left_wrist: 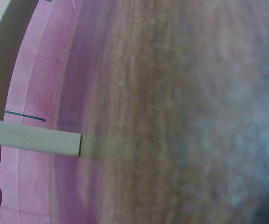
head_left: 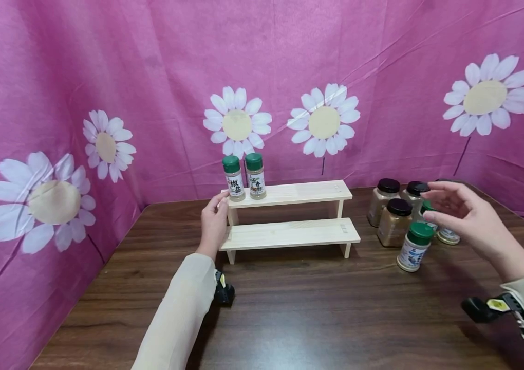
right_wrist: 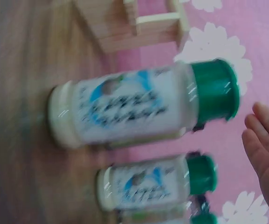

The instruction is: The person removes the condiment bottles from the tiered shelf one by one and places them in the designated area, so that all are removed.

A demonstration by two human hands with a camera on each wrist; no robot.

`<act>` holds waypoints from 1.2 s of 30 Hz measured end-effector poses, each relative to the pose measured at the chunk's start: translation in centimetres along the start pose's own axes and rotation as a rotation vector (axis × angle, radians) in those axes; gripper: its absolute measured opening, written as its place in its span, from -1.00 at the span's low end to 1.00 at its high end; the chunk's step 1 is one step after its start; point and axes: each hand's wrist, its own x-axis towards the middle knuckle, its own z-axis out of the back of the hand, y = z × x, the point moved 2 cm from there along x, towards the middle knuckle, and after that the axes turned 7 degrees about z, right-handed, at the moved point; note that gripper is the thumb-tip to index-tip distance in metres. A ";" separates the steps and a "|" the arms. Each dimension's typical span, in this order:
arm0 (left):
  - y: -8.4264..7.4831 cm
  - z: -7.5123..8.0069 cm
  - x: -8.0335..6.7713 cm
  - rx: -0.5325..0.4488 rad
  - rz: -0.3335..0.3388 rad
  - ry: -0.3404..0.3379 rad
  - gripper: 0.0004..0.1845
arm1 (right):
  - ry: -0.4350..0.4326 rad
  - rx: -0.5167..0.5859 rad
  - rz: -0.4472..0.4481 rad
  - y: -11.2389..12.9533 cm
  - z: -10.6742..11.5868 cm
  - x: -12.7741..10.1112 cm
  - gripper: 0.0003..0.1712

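Observation:
At the left end of the two-tier wooden rack point(head_left: 289, 234), my left hand point(head_left: 212, 223) grips the edge of the upper tier between thumb and fingers. Just beside it on that tier stand two green-capped seasoning bottles point(head_left: 234, 182), upright. My right hand point(head_left: 472, 218) hovers above the jars on the right, fingers apart and loosely bent, holding nothing. Below and left of it, a green-capped shaker bottle point(head_left: 412, 252) with a blue-and-white label stands on the table. The right wrist view shows this bottle point(right_wrist: 129, 105) large, apart from the fingers point(right_wrist: 260, 140).
Several black-capped square jars point(head_left: 393, 226) stand close together right of the rack, with more green-capped bottles point(head_left: 448, 235) partly behind my right hand. The brown wood table point(head_left: 289, 308) reaches back to a pink flowered cloth point(head_left: 174, 103).

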 end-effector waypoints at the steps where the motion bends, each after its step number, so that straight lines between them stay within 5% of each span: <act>1: 0.0 0.0 0.0 0.000 0.001 -0.001 -0.70 | -0.029 0.085 0.015 0.3 -0.2 0.3 -0.40; 5: 0.0 0.0 0.0 0.005 0.004 -0.002 -0.70 | -0.084 0.387 0.069 1.6 -1.1 1.4 -0.50; 11: -0.3 0.0 0.0 -0.001 0.013 0.002 -0.70 | -0.080 0.425 0.061 2.8 -2.7 3.1 -0.52; 22: -0.2 -0.1 0.1 0.006 0.013 -0.002 -0.70 | -0.019 0.202 -0.084 4.7 -5.6 5.8 -0.54; 28: -0.3 0.0 0.1 0.015 0.022 -0.005 -0.70 | 0.003 0.197 -0.098 5.6 -7.4 7.8 -0.53; 36: -0.2 0.0 0.0 0.026 0.027 0.002 -0.70 | 0.127 0.019 -0.090 5.5 -10.6 9.5 -0.49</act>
